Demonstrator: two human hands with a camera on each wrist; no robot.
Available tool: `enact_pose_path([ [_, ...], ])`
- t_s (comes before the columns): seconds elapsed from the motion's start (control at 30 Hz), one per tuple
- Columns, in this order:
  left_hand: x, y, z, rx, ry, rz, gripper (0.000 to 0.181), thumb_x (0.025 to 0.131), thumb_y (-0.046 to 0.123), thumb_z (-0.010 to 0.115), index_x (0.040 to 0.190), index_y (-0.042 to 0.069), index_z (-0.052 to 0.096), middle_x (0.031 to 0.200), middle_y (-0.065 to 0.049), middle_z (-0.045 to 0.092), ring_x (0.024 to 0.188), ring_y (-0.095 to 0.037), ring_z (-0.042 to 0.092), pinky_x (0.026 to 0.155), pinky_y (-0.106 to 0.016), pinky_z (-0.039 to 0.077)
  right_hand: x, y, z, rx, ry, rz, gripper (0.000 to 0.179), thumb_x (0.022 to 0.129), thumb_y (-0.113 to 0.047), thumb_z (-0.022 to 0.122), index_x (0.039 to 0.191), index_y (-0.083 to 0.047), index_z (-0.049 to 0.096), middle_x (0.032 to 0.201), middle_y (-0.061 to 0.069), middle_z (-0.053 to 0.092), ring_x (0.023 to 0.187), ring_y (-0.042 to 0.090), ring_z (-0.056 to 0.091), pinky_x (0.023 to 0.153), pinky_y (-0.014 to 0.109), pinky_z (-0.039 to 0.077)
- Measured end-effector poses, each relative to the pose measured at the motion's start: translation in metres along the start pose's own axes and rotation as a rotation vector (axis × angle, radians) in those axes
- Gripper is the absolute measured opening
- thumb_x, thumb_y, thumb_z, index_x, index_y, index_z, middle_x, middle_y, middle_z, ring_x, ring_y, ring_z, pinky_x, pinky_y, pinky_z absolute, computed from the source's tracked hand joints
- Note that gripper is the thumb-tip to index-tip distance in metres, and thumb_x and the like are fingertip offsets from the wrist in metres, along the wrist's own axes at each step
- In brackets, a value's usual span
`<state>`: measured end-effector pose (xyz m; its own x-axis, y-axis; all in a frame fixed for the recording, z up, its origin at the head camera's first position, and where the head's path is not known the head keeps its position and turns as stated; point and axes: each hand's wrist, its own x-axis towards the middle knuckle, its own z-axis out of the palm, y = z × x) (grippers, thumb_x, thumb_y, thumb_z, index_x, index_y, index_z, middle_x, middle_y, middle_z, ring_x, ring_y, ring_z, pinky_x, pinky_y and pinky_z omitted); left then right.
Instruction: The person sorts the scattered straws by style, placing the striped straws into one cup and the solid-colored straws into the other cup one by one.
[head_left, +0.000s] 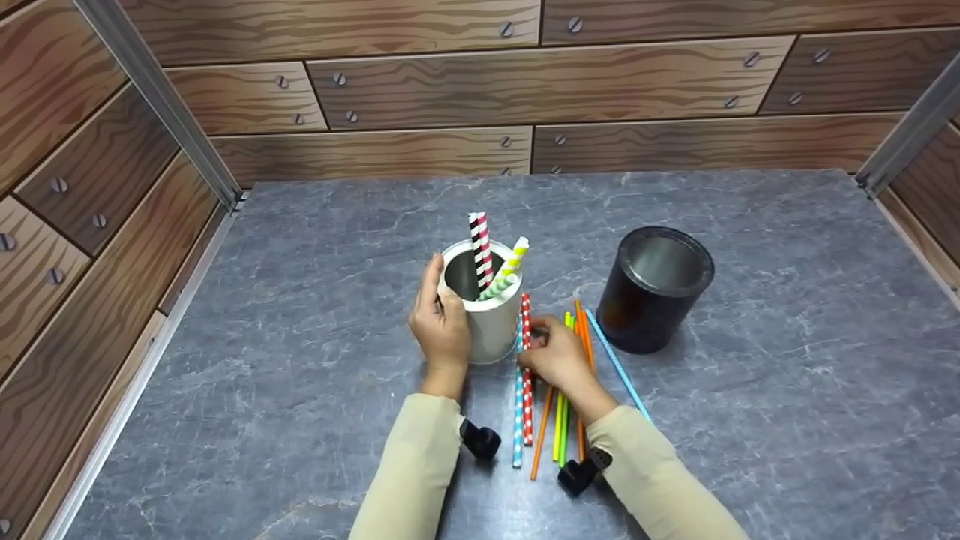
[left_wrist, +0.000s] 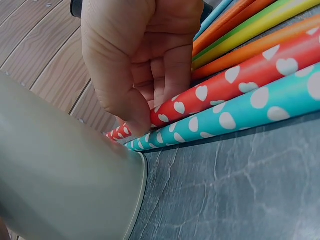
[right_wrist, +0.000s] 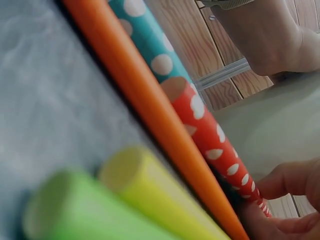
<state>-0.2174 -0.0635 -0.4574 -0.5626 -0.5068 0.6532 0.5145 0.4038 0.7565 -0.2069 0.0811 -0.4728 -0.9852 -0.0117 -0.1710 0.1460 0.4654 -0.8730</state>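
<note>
My left hand (head_left: 441, 334) holds a white cylindrical cup (head_left: 493, 336) from its left side, the thumb near the rim. Striped paper straws stand in the cup: a black one (head_left: 475, 244), a pink one (head_left: 484, 244), a yellow one (head_left: 514, 256) and a green one (head_left: 496, 287). Right of the cup, my right hand (head_left: 561, 360) pinches a red straw with white hearts (head_left: 527, 420) between thumb and finger. A blue straw with white dots (left_wrist: 240, 115) lies alongside it. Curled fingers hide part of the red straw in the head view.
Thin orange (head_left: 543, 435), yellow and green straws (head_left: 562, 427) lie under and beside the right wrist. A thin blue straw (head_left: 619, 364) slants towards a black cup (head_left: 652, 292) on the right. Wood-patterned panels (head_left: 525, 82) border the grey marbled table (head_left: 300, 300).
</note>
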Motion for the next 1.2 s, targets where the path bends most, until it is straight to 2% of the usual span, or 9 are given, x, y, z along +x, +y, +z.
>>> enact_pose_path([
  [0.17,0.0,0.0,0.0,-0.002,-0.002,-0.003,0.041,0.084,0.01,0.043,0.118,-0.005,0.06,0.117,-0.019,0.062,0.111,-0.03,0.058,0.095,-0.032,0.046,0.0,0.0,-0.003,0.046,0.013,0.007,0.058,0.062,0.004,0.062,0.12,0.001,0.056,0.069,0.002,0.053,0.055,0.012,0.046,0.048,0.021,0.041],
  [0.37,0.0,0.002,-0.001,0.006,-0.014,-0.019,0.042,0.084,0.011,0.042,0.119,-0.004,0.059,0.118,-0.018,0.062,0.111,-0.028,0.058,0.093,-0.032,0.047,-0.002,-0.006,-0.01,0.129,0.018,0.011,0.059,0.065,0.005,0.062,0.124,0.002,0.053,0.07,0.005,0.054,0.052,0.012,0.05,0.047,0.023,0.047],
  [0.57,0.0,0.001,0.0,0.01,-0.013,-0.012,0.042,0.083,0.01,0.042,0.119,-0.004,0.059,0.118,-0.018,0.062,0.111,-0.028,0.058,0.093,-0.033,0.047,-0.004,-0.013,-0.017,0.172,0.031,-0.024,0.059,0.068,0.006,0.062,0.126,0.004,0.05,0.071,0.006,0.053,0.054,0.012,0.051,0.051,0.022,0.048],
  [0.77,0.0,-0.001,0.0,0.027,-0.008,-0.018,0.043,0.083,0.01,0.043,0.119,-0.003,0.06,0.118,-0.016,0.063,0.111,-0.027,0.058,0.094,-0.031,0.047,-0.005,-0.021,-0.023,0.252,0.03,-0.025,0.058,0.069,0.008,0.061,0.126,0.004,0.049,0.072,0.006,0.053,0.057,0.011,0.053,0.055,0.025,0.053],
  [0.93,-0.001,-0.001,0.0,0.025,-0.009,-0.019,0.043,0.082,0.01,0.043,0.119,-0.002,0.06,0.118,-0.016,0.063,0.111,-0.027,0.058,0.093,-0.033,0.047,-0.007,-0.031,-0.028,0.257,0.028,-0.024,0.059,0.069,0.008,0.062,0.127,0.002,0.05,0.073,0.006,0.055,0.057,0.011,0.055,0.057,0.026,0.054],
  [1.2,-0.001,0.001,-0.001,0.008,-0.022,-0.029,0.043,0.083,0.012,0.042,0.12,-0.002,0.059,0.119,-0.016,0.062,0.113,-0.027,0.057,0.094,-0.032,0.047,-0.01,-0.046,-0.039,0.287,0.048,-0.051,0.058,0.071,0.009,0.064,0.126,0.002,0.05,0.073,0.004,0.055,0.06,0.009,0.054,0.055,0.021,0.051],
])
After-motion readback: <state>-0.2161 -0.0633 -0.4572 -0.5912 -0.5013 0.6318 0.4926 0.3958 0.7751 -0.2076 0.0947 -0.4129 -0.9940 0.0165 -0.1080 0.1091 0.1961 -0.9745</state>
